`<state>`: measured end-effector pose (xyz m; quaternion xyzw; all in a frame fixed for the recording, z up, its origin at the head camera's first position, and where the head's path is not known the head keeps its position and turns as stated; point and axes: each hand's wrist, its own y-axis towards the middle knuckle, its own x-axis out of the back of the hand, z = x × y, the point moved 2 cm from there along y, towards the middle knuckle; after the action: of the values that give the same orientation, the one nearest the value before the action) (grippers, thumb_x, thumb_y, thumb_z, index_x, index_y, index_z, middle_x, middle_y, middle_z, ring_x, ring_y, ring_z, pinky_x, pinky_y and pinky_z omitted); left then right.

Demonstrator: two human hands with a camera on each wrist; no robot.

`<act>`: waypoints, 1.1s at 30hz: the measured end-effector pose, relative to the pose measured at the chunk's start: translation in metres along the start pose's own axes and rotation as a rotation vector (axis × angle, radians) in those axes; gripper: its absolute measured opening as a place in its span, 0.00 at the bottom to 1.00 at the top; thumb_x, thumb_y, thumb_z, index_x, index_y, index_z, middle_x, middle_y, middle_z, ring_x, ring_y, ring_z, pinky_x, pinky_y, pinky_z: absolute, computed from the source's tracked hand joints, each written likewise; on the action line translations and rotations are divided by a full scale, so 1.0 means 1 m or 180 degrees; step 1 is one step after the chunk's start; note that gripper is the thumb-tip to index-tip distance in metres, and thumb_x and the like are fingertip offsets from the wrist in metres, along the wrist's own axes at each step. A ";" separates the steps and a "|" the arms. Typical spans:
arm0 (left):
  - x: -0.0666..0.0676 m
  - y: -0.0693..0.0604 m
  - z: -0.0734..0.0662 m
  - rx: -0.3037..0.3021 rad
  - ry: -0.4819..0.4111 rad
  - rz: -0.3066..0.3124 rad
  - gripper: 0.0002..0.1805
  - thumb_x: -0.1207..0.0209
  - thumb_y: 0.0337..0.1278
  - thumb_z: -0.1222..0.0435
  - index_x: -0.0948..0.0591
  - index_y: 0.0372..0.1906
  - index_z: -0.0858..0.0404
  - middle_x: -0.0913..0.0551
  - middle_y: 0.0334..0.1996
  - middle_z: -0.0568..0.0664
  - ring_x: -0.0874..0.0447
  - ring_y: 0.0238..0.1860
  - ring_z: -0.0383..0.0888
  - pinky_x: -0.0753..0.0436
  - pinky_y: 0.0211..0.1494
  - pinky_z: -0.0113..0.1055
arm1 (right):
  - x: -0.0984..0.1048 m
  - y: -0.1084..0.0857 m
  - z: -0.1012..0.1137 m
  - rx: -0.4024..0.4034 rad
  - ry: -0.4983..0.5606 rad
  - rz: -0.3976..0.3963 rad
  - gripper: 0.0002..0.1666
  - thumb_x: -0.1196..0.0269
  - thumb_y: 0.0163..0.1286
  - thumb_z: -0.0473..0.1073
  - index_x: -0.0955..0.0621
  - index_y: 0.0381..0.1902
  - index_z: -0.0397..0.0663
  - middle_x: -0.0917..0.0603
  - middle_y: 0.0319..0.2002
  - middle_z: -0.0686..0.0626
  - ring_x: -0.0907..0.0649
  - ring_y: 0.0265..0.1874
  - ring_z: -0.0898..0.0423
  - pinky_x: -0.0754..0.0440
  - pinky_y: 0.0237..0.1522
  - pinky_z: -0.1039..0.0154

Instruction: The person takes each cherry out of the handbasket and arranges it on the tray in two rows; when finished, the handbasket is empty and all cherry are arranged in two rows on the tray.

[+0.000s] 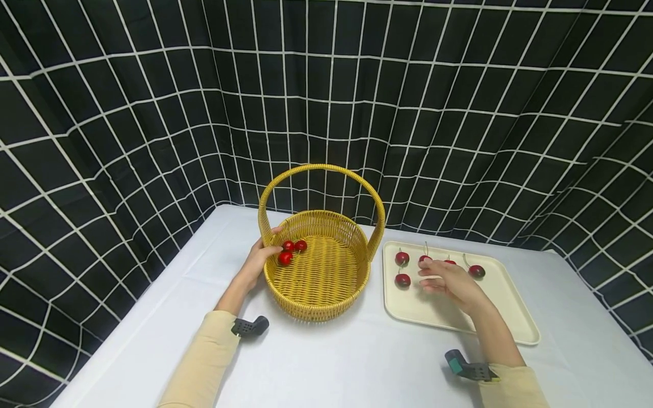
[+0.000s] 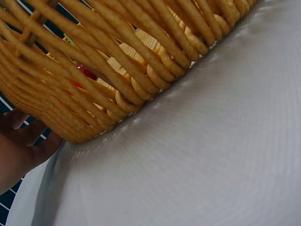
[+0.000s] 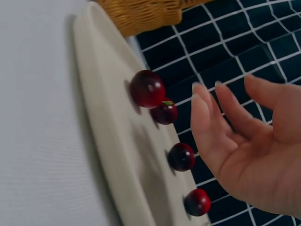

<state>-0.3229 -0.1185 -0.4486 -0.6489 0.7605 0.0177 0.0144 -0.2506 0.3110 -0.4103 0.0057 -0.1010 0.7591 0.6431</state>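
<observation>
A yellow wicker basket (image 1: 316, 309) with a tall arched handle stands on the table. My left hand (image 1: 252, 263) grips its left rim, thumb over the edge and fingers on the outer side. Three red cherries (image 1: 285, 258) lie inside, near that thumb. To the right, my right hand (image 1: 454, 283) hovers over a cream tray (image 1: 408, 309), fingers loosely bent and apart with nothing between them. Several dark red cherries with stems lie on the tray, one cherry (image 1: 402, 280) left of the fingertips and another cherry (image 1: 476, 271) to the right. The hand partly covers others in the head view.
A white cloth (image 1: 316, 368) covers the table. Black curtains (image 1: 326, 85) with a white grid hang behind and at both sides. The basket's handle (image 1: 321, 167) rises high above its rim. A dark wrist device (image 1: 466, 365) sits on my right forearm, another on the left.
</observation>
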 end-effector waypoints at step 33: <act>-0.001 -0.001 -0.002 -0.0072 0.0053 -0.0054 0.31 0.49 0.59 0.70 0.36 0.69 0.58 0.41 0.71 0.53 0.47 0.71 0.52 0.53 0.71 0.51 | -0.057 -0.006 0.044 0.0257 0.0892 0.1438 0.18 0.58 0.79 0.44 0.23 0.50 0.43 0.19 0.44 0.44 0.17 0.40 0.52 0.20 0.49 0.57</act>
<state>-0.3215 -0.1174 -0.4462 -0.6556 0.7548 0.0208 0.0008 -0.2398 0.2490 -0.3743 -0.0965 0.0206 0.8801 0.4643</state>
